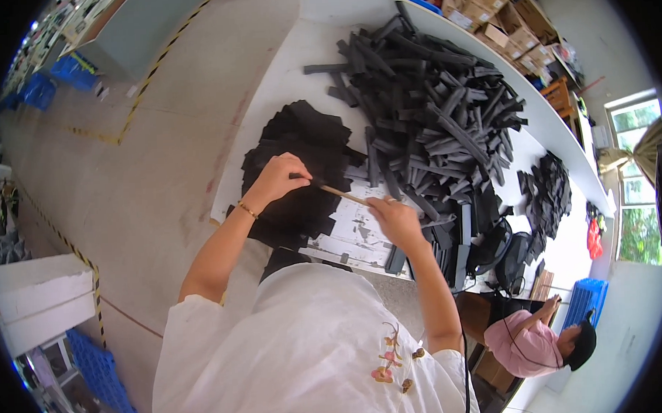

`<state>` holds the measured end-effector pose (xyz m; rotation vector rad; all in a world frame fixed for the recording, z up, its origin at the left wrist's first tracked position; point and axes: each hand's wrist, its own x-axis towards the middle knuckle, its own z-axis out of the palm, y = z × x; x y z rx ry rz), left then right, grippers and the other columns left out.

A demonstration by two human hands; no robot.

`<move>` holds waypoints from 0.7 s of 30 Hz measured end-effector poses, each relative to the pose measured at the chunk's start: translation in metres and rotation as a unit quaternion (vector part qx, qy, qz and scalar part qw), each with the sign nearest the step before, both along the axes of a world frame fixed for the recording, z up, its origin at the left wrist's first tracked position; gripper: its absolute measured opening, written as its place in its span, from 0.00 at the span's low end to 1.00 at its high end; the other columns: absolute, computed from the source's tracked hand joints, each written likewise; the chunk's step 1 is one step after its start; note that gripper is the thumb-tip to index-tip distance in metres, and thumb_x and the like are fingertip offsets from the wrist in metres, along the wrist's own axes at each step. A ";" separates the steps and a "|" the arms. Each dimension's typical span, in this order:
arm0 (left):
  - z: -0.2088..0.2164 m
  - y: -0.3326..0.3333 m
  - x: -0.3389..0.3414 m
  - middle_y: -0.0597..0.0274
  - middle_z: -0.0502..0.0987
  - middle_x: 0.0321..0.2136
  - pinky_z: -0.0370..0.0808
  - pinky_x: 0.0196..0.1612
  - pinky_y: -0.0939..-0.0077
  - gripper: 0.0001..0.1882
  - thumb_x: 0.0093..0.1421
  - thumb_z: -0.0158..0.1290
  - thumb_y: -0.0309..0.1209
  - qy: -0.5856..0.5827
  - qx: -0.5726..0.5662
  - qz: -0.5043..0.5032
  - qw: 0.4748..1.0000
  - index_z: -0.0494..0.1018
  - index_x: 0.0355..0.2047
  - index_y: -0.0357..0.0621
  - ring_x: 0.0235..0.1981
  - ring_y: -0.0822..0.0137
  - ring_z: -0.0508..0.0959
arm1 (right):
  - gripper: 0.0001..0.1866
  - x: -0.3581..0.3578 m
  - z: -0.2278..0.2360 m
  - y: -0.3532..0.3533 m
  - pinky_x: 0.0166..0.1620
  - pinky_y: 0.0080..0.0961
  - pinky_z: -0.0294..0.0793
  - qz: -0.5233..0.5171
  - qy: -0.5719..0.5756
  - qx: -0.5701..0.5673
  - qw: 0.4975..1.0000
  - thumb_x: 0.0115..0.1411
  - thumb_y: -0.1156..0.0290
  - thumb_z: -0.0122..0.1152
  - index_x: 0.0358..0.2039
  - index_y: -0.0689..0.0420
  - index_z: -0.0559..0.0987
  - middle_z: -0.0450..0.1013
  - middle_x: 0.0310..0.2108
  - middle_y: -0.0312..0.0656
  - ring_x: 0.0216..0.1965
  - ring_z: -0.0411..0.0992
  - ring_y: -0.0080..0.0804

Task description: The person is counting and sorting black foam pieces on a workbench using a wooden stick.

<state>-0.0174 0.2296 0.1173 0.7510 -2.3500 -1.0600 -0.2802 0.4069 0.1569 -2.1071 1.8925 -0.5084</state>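
Observation:
My right hand [398,222] is closed round one end of a thin wooden stick [347,196], which slants up toward my left hand. My left hand [282,177] has its fingertips pinched on a small black piece [313,182] at the stick's other end; whether stick and piece are joined I cannot tell. Both hands are over the near left part of the white table [354,239]. Beneath my left hand lies a spread stack of flat black pieces [298,130], cloth-like, their edges overlapping.
A large heap of black strips or tubes [445,113] covers the table's far middle. Smaller black pieces [548,193] and black bags [491,247] lie rightward. A person in pink [525,342] sits at the right, near a blue crate [586,302]. Cardboard boxes [500,22] stand behind.

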 end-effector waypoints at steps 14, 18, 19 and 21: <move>-0.004 0.046 -0.019 0.54 0.73 0.46 0.72 0.52 0.58 0.28 0.55 0.61 0.33 0.455 0.612 0.074 0.643 0.66 0.54 0.41 0.49 0.55 0.73 | 0.13 0.066 -0.025 -0.005 0.26 0.19 0.64 -0.104 -0.522 0.246 0.810 0.63 0.71 0.52 0.45 0.63 0.75 0.69 0.21 0.34 0.22 0.65 0.18; -0.017 0.079 -0.059 0.58 0.78 0.31 0.72 0.54 0.58 0.11 0.61 0.54 0.33 0.520 0.648 0.162 0.532 0.74 0.41 0.42 0.42 0.56 0.78 | 0.14 0.093 -0.042 -0.005 0.27 0.19 0.66 -0.164 -0.430 0.069 0.885 0.61 0.75 0.52 0.47 0.65 0.72 0.70 0.23 0.35 0.24 0.65 0.18; -0.011 0.082 -0.064 0.59 0.79 0.30 0.72 0.54 0.58 0.10 0.61 0.54 0.34 0.520 0.653 0.178 0.522 0.74 0.40 0.42 0.41 0.56 0.78 | 0.14 0.100 -0.044 -0.006 0.27 0.19 0.66 -0.160 -0.430 0.067 0.886 0.61 0.75 0.52 0.47 0.65 0.72 0.70 0.23 0.35 0.24 0.65 0.18; -0.004 0.089 -0.066 0.57 0.78 0.30 0.74 0.52 0.64 0.12 0.58 0.58 0.31 0.531 0.654 0.175 0.509 0.73 0.39 0.37 0.40 0.58 0.78 | 0.14 0.113 -0.042 -0.009 0.29 0.21 0.67 -0.186 -0.393 -0.011 0.900 0.62 0.76 0.51 0.48 0.66 0.71 0.71 0.24 0.37 0.25 0.66 0.21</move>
